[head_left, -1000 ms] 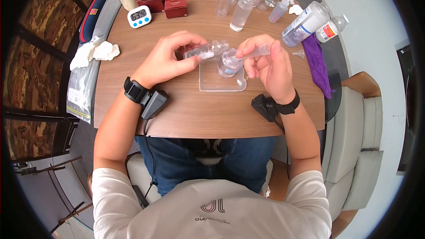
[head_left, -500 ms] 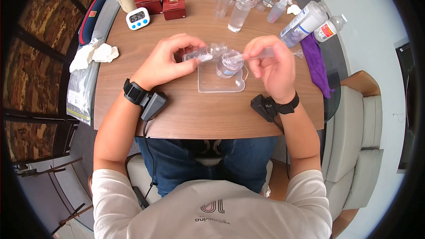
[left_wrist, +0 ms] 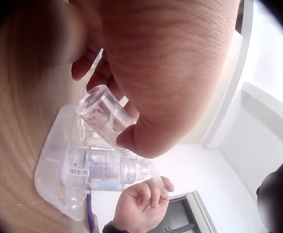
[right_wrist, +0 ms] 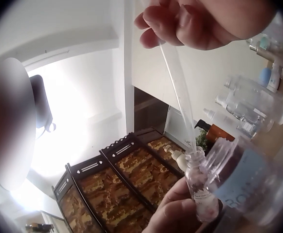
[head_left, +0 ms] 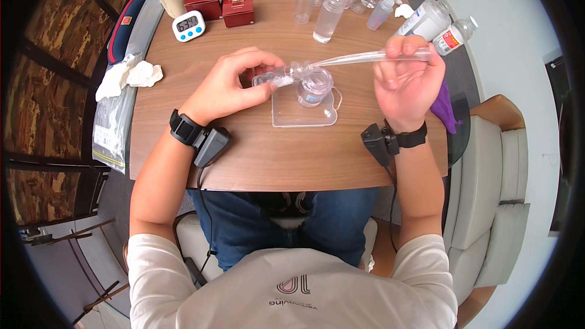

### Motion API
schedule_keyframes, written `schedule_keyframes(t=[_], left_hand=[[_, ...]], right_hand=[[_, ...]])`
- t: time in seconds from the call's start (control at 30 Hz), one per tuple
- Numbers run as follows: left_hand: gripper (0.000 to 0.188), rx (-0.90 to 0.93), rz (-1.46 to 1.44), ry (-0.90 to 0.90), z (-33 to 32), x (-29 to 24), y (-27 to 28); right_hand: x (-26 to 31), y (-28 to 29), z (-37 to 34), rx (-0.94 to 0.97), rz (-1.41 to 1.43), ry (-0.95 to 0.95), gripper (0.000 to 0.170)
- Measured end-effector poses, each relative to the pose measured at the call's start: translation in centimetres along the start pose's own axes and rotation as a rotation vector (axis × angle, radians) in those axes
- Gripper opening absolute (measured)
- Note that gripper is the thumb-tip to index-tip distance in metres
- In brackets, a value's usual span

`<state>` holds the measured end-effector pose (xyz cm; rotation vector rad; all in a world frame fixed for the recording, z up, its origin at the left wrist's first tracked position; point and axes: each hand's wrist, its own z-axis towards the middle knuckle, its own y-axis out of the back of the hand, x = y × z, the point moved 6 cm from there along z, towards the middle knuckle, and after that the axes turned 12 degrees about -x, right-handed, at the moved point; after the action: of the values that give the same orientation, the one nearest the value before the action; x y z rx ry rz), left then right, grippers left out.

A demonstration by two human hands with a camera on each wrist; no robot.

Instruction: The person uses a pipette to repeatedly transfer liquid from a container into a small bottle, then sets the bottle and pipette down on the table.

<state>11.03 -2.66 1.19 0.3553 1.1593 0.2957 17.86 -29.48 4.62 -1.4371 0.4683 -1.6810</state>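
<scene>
Pipette in right hand, fingers curled

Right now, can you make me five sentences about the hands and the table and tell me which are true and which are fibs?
1. The right hand holds a dropper. True.
2. The jar stands on a clear tray. True.
3. The dropper points into the jar. False: it reaches the mouth of the small bottle.
4. The left hand holds the small bottle. True.
5. The timer has red buttons. False: they are blue.
</scene>
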Motion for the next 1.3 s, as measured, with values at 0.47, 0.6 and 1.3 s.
schedule_keyframes(t=[0.47,0.6,1.3], left_hand=[[0.031,0.001,0.008,0.008,0.0,-0.1,0.0],[0.032,-0.011,-0.008,0.006,-0.1,-0.2,0.2],[0.032,-0.04,0.003,0.031,0.0,-0.3,0.4]], right_hand=[[-0.8,-0.3,-0.5,0.029,-0.126,0.054,0.05],[-0.6,-0.2,-0.5,-0.05,-0.125,0.052,0.047],[-4.5,-2.3,-2.1,0.198,-0.564,-0.054,0.061]])
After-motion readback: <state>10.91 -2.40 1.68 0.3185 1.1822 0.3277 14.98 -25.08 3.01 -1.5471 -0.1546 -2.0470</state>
